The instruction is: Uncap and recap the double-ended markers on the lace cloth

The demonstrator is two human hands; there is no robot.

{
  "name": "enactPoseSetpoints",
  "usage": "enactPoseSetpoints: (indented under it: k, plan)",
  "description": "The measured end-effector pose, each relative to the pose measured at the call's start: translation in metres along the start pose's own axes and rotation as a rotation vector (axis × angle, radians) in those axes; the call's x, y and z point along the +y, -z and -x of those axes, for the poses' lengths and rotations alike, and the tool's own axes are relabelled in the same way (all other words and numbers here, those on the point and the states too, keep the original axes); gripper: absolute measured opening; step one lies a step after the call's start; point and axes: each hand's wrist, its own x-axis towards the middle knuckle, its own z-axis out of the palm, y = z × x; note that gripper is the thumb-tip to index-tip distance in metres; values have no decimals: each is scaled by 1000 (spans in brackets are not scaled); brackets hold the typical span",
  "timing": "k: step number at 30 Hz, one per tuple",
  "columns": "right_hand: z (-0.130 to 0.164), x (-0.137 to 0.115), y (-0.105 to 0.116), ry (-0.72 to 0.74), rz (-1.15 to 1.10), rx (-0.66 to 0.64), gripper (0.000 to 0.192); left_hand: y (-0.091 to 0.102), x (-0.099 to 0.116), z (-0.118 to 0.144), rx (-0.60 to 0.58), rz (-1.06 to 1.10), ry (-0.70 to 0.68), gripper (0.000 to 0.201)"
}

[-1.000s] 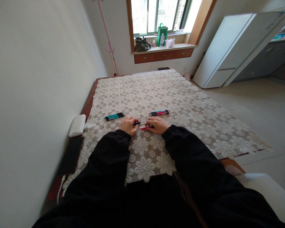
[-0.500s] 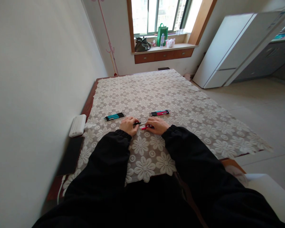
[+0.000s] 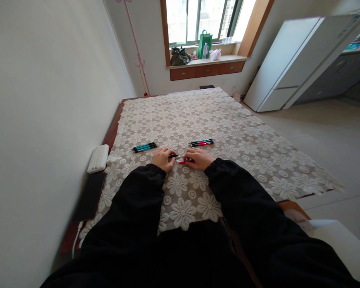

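My left hand (image 3: 162, 158) rests low over the tablecloth, its thumb and fingers pinching a short black pen part (image 3: 174, 156). Close to its right, my right hand (image 3: 200, 159) is closed on a red pen barrel (image 3: 183, 162) that points left. A thin pale piece (image 3: 180, 157) shows between the two hands; which part it belongs to I cannot tell. Beyond my left hand lie several teal-and-black pens (image 3: 144, 147) side by side. Past my right hand is another small group of pens (image 3: 201, 143), teal and red with black.
A flowered lace tablecloth (image 3: 228, 132) covers the table. Along the left edge are a white power bank (image 3: 98, 159), a dark flat slab (image 3: 90, 197) and a white cable (image 3: 75, 240). The wall stands close on the left; a white fridge (image 3: 285, 60) is at the far right.
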Motion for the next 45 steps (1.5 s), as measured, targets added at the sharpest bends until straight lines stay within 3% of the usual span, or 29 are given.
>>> enactPoseSetpoints:
  k: [4, 10, 19, 27, 39, 45]
  plan:
    - [0, 1, 2, -15, 2, 36, 11, 1, 1, -1, 5, 8, 10, 22]
    - [2, 9, -2, -175, 66, 208, 12, -1, -2, -1, 22, 23, 11, 25]
    - [1, 8, -2, -182, 53, 230, 11, -4, -5, -1, 37, 50, -10, 23]
    - [1, -1, 2, -90, 13, 167, 12, 2, 1, 0, 48, 116, -194, 16]
    - [2, 1, -2, -37, 27, 72, 24, 4, 2, 2, 0, 118, -207, 25]
    - [2, 1, -4, -20, 40, 15, 12, 5, 4, 4, 2, 110, -239, 25]
